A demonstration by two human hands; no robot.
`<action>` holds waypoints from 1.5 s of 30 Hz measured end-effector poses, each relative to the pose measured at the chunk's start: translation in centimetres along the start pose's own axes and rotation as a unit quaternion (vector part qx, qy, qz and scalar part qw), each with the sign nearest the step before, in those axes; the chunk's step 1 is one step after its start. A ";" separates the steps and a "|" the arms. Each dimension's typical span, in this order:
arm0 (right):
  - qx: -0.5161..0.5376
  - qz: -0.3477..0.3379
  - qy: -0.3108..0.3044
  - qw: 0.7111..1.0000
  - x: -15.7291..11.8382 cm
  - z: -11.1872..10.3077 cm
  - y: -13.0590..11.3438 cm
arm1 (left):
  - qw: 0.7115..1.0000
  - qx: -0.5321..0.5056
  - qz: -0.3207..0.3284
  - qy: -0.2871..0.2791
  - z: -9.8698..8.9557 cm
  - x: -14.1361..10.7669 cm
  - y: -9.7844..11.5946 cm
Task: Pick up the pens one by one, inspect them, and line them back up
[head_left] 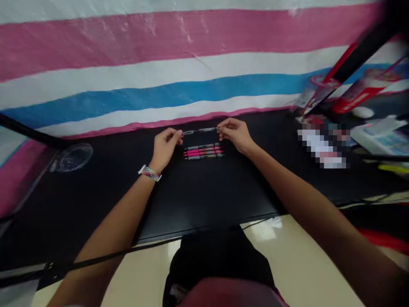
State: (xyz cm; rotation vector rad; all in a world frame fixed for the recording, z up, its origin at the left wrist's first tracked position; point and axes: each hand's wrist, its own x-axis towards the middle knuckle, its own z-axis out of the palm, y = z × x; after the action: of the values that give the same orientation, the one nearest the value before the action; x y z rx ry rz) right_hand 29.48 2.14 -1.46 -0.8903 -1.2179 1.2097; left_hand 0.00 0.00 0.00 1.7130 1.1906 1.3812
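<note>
A dark pen with a clear barrel [200, 130] lies crosswise between my hands, near the back of the black table. My left hand [165, 147], with a woven multicoloured band at the wrist, pinches its left end. The right end is between the fingertips of my right hand [235, 133]. Just nearer to me, several pens [203, 152] lie side by side in a close row, some bright pink and some dark or grey. Neither hand touches that row.
A striped plastic sheet [191, 96] hangs behind the black table [198, 196]. At the left lies a round clear lid-like object [75, 157]. To the right stand a clear cup [308, 96], a red cup [356, 97], a white mouse-shaped object [363, 112] and a blurred-out packet [321, 147].
</note>
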 end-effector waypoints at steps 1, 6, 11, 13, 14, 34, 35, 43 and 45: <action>0.001 -0.003 0.006 1.000 0.0 -0.1 0.0 | 1.000 -0.013 0.002 0.006 0.0 0.0 -0.2; -0.014 -0.008 0.035 0.999 0.1 -0.4 -0.2 | 0.998 -0.045 -0.001 0.036 -0.1 0.2 -1.0; -0.046 -0.005 0.059 0.997 0.2 -0.4 -0.4 | 0.997 -0.051 -0.009 0.060 -0.2 0.3 -1.5; -0.045 -0.011 0.065 0.997 0.2 -0.4 -0.4 | 0.997 -0.053 -0.013 0.060 -0.2 0.3 -1.5; -0.043 -0.014 0.068 0.997 0.2 -0.4 -0.4 | 0.997 -0.053 -0.014 0.059 -0.2 0.3 -1.5; -0.011 0.034 -0.021 0.999 -0.5 0.4 -0.8 | 0.996 -0.025 0.035 -0.077 0.1 0.0 -0.8; -0.010 0.033 -0.023 0.999 -0.5 0.5 -0.8 | 0.996 -0.033 0.024 -0.084 0.1 0.0 -0.8; -0.002 0.041 -0.014 0.999 -0.6 1.0 -0.8 | 0.997 -0.008 0.039 -0.071 0.1 0.0 -0.9; -0.004 0.042 -0.015 0.999 -0.6 1.0 -0.8 | 0.997 0.005 0.022 -0.073 0.2 0.0 -0.8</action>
State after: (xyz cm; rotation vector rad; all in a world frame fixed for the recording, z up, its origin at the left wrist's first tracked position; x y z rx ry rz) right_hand 28.72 1.30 -0.61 -0.9398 -1.2198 1.2898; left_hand -0.05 0.29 -0.75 1.8237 1.0863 1.2547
